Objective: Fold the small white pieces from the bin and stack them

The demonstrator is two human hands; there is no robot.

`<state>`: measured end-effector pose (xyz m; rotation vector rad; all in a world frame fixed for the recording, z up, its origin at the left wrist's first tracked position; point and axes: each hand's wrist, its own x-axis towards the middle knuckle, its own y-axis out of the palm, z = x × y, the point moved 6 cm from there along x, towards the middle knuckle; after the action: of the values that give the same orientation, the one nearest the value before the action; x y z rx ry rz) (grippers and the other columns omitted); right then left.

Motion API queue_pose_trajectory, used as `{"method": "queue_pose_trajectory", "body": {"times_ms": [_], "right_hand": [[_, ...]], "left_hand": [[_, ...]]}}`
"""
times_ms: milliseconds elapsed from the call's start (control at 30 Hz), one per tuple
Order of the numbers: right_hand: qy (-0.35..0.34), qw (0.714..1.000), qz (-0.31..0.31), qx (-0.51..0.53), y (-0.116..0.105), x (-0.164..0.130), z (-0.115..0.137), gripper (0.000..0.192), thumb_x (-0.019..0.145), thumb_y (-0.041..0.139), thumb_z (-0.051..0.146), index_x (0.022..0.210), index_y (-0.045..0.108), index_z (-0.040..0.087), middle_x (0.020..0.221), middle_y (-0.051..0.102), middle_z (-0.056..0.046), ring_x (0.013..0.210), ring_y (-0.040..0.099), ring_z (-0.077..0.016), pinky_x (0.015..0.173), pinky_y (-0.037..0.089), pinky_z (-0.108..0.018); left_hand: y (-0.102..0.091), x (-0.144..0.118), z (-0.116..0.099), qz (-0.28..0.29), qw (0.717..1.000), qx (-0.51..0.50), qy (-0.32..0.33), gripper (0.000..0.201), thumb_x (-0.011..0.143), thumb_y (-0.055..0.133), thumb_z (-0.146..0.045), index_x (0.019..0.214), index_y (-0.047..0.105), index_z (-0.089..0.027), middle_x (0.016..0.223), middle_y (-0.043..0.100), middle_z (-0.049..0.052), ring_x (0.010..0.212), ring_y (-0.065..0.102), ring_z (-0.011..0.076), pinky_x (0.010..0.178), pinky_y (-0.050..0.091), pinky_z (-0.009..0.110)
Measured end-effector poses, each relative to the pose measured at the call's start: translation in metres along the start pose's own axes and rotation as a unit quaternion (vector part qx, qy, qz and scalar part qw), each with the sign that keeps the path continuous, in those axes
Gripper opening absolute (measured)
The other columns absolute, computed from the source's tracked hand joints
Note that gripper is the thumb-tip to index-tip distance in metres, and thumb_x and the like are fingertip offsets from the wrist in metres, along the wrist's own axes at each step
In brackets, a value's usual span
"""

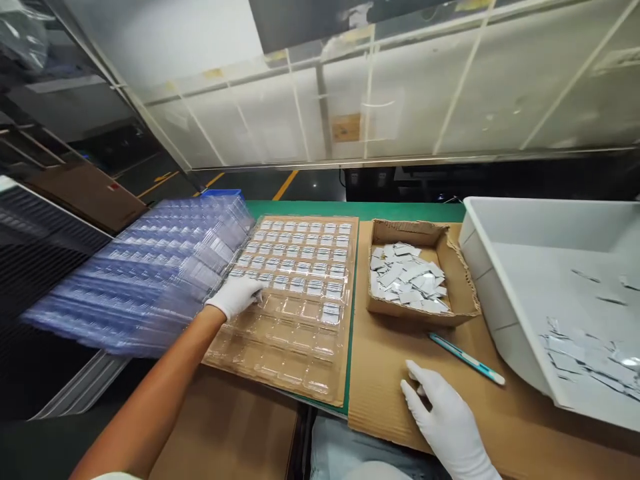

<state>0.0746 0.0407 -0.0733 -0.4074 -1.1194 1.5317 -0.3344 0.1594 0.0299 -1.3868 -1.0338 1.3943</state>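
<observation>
A clear plastic blister tray [280,347] lies in front of me on a cardboard sheet, its far rows filled with small striped chips and its near rows bare. My left hand [237,295], in a white glove, rests on the tray's left edge at the last filled row, fingertips on a pocket. I cannot tell whether it pinches a chip. My gloved right hand [445,417] lies flat and spread on the cardboard [385,373] at the front right, holding nothing. A small cardboard box [457,283] of loose silvery chips [407,277] stands right of the tray.
A tall stack of clear trays [145,273] leans at the left. A teal and white pen-like tool [467,359] lies near the box. A large white bin [505,287] with a few silvery chips stands at the right. A clear screen rises behind the green table.
</observation>
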Motion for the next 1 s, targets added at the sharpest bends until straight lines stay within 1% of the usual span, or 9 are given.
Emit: {"method": "queue_pose_trajectory", "body": {"times_ms": [167, 400, 500, 567, 633, 800, 900, 967, 1000], "right_hand": [[-0.004, 1.000, 0.003, -0.019, 0.002, 0.000, 0.000, 0.037, 0.099, 0.036, 0.039, 0.109, 0.060, 0.013, 0.087, 0.074, -0.011, 0.071, 0.071, -0.0202, 0.064, 0.059, -0.031], [0.007, 0.999, 0.007, 0.031, 0.006, 0.000, -0.007, 0.036, 0.097, 0.041, 0.040, 0.110, 0.062, 0.014, 0.087, 0.073, -0.011, 0.068, 0.071, -0.0200, 0.063, 0.059, -0.032], [0.020, 0.999, -0.004, 0.045, 0.004, 0.005, -0.002, 0.029, 0.094, 0.048, 0.036, 0.108, 0.063, 0.016, 0.090, 0.074, -0.011, 0.073, 0.072, -0.0218, 0.066, 0.059, -0.034], [0.030, 0.997, -0.014, 0.073, -0.006, 0.008, 0.006, 0.022, 0.092, 0.050, 0.031, 0.105, 0.063, 0.019, 0.088, 0.074, -0.009, 0.073, 0.072, -0.0216, 0.065, 0.059, -0.032], [0.028, 0.993, -0.027, 0.114, -0.024, 0.012, 0.016, 0.020, 0.093, 0.047, 0.028, 0.105, 0.061, 0.021, 0.080, 0.073, -0.005, 0.065, 0.070, -0.0189, 0.059, 0.058, -0.030], [0.009, 0.997, -0.077, 0.027, -0.100, 0.029, 0.003, 0.024, 0.092, 0.049, 0.034, 0.114, 0.057, 0.027, 0.087, 0.074, 0.000, 0.076, 0.069, -0.0182, 0.069, 0.055, -0.029], [0.122, 0.983, -0.121, -0.066, -0.161, 0.048, -0.062, 0.023, 0.094, 0.046, 0.024, 0.109, 0.063, 0.019, 0.095, 0.072, -0.010, 0.089, 0.067, -0.0244, 0.083, 0.050, -0.036], [0.303, 0.941, 0.011, -0.153, -0.178, 0.060, -0.133, 0.034, 0.098, 0.036, 0.026, 0.117, 0.062, 0.016, 0.111, 0.069, -0.014, 0.105, 0.063, -0.0249, 0.092, 0.046, -0.037], [0.324, 0.932, 0.053, -0.151, -0.184, 0.068, -0.161, 0.036, 0.098, 0.036, 0.024, 0.123, 0.060, 0.015, 0.116, 0.067, -0.014, 0.106, 0.062, -0.0234, 0.093, 0.046, -0.035]], "left_hand": [[0.014, 0.001, -0.003, 0.084, 0.994, 0.064, 0.006, 0.024, 0.083, 0.060, -0.001, 0.103, 0.067, -0.012, 0.099, 0.074, 0.006, 0.095, 0.068, 0.0195, 0.091, 0.050, 0.041], [0.017, -0.001, 0.013, 0.124, 0.985, 0.092, -0.073, 0.043, 0.078, 0.050, 0.001, 0.106, 0.070, -0.023, 0.096, 0.077, 0.009, 0.088, 0.072, 0.0227, 0.078, 0.053, 0.028], [0.006, -0.013, 0.003, 0.095, 0.988, 0.095, -0.076, 0.036, 0.083, 0.046, -0.006, 0.104, 0.071, -0.020, 0.100, 0.076, 0.012, 0.093, 0.071, 0.0268, 0.081, 0.053, 0.034], [0.004, -0.024, -0.028, 0.034, 0.997, 0.062, -0.042, 0.031, 0.089, 0.045, -0.018, 0.108, 0.069, -0.017, 0.110, 0.073, 0.014, 0.101, 0.069, 0.0286, 0.088, 0.052, 0.037], [0.005, -0.037, -0.080, -0.096, 0.991, -0.091, 0.035, 0.026, 0.088, 0.052, -0.031, 0.103, 0.070, -0.018, 0.104, 0.076, 0.009, 0.096, 0.071, 0.0235, 0.089, 0.053, 0.030], [0.049, -0.075, -0.246, -0.051, 0.906, -0.344, 0.241, 0.020, 0.089, 0.055, -0.034, 0.087, 0.073, -0.027, 0.077, 0.077, -0.002, 0.067, 0.072, 0.0129, 0.066, 0.056, 0.016], [0.073, -0.088, -0.329, 0.028, 0.869, -0.401, 0.288, 0.018, 0.088, 0.057, -0.028, 0.085, 0.074, -0.027, 0.078, 0.077, -0.002, 0.069, 0.072, 0.0134, 0.067, 0.056, 0.017], [0.090, -0.089, -0.363, 0.061, 0.862, -0.407, 0.294, 0.017, 0.086, 0.058, -0.023, 0.084, 0.075, -0.026, 0.079, 0.078, -0.001, 0.071, 0.073, 0.0149, 0.069, 0.057, 0.019], [0.098, -0.088, -0.374, 0.065, 0.864, -0.405, 0.292, 0.017, 0.085, 0.059, -0.021, 0.083, 0.075, -0.026, 0.080, 0.078, -0.001, 0.072, 0.073, 0.0157, 0.069, 0.058, 0.020]]}}
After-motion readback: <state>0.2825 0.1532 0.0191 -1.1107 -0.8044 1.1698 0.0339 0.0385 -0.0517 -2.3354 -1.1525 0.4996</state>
